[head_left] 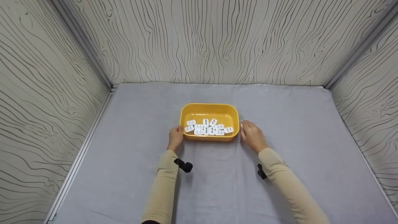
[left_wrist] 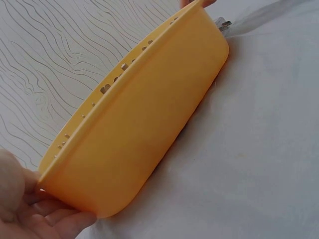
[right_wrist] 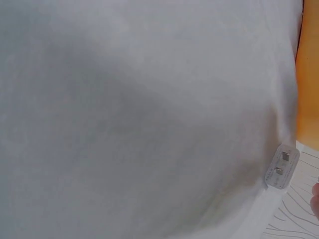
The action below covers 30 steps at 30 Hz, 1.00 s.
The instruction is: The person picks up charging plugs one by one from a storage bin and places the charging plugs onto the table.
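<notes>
A yellow plastic bin (head_left: 210, 108) stands on the grey cloth. Several small white rounded blocks (head_left: 199, 130) with dark markings lie in it, mostly along its near side. My left hand (head_left: 176, 137) grips the bin's near left corner, fingers curled under the rim in the left wrist view. Just outside the bin's right end is my right hand (head_left: 252, 135); whether it touches the bin is unclear. Beside that end, close to the right fingertips, is one more rounded block (right_wrist: 282, 167) with two metal-looking parts. In the right wrist view, only a fingertip (right_wrist: 315, 200) shows, apart from that block.
Grey cloth (head_left: 130, 137) covers the table, with a few creases. Wood-patterned panels (head_left: 205, 43) enclose the back and both sides. A metal rail (head_left: 82, 152) runs along the left edge. Black camera mounts (head_left: 186, 166) sit on both wrists.
</notes>
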{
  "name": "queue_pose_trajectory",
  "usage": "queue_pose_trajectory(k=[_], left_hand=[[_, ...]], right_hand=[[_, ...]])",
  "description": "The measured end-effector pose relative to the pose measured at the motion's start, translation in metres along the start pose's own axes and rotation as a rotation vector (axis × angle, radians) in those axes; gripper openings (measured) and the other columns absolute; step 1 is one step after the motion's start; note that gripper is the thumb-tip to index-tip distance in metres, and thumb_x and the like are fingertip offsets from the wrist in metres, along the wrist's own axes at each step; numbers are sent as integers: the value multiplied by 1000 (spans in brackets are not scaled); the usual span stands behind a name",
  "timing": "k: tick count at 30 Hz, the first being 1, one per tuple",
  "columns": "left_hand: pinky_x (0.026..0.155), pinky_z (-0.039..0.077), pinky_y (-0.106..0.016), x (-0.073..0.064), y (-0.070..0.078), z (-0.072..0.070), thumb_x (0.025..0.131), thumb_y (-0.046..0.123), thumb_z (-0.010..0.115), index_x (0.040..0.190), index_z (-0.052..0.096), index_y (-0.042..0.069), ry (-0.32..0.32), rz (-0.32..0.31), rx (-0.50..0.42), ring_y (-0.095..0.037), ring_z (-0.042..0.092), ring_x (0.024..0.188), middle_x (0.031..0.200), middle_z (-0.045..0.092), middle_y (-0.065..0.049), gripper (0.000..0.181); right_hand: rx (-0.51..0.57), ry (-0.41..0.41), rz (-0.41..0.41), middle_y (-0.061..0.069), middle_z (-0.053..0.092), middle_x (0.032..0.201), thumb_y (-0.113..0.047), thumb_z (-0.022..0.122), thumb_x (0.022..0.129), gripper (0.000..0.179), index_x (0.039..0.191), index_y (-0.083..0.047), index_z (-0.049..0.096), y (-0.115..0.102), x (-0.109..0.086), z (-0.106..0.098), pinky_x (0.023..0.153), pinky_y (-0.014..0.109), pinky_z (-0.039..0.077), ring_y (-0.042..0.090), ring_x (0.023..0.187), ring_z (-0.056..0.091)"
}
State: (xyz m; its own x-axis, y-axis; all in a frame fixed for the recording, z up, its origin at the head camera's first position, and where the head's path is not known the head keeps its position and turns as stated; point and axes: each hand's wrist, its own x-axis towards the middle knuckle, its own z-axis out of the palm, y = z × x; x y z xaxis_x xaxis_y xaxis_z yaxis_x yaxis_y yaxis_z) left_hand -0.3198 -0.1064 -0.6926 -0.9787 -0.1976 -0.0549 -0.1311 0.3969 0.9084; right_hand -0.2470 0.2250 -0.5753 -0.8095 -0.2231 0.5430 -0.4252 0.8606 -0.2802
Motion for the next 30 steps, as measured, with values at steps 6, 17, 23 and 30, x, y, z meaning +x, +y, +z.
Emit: queue_pose_trajectory(k=[6,17,23,30], left_hand=[[61,40,-31,5,-5,0,101,39,44,80,65,7,-21,-4,-8,-18,47,65,73,56,-5,43],[60,42,-28,16,-21,12,101,28,45,79,64,8,32,-4,67,-13,49,65,74,58,-3,36],[59,39,-25,53,-79,30,98,49,45,74,62,18,9,19,23,-13,47,65,72,54,1,43],[60,41,-28,75,-105,43,99,48,44,73,61,18,0,-32,51,-14,49,65,70,54,1,43]], right_hand=[[53,-4,3,22,68,103,0,65,85,21,105,6,66,-10,8,-3,87,44,54,37,100,67],[75,-3,-92,21,69,106,1,70,80,28,108,5,65,-25,14,-1,88,42,54,35,101,67],[123,-106,-135,19,70,107,1,68,82,27,109,4,66,-30,16,-1,91,41,53,34,102,67],[156,-210,-106,22,69,109,3,65,85,25,110,7,65,-33,20,-3,91,43,52,36,103,66]])
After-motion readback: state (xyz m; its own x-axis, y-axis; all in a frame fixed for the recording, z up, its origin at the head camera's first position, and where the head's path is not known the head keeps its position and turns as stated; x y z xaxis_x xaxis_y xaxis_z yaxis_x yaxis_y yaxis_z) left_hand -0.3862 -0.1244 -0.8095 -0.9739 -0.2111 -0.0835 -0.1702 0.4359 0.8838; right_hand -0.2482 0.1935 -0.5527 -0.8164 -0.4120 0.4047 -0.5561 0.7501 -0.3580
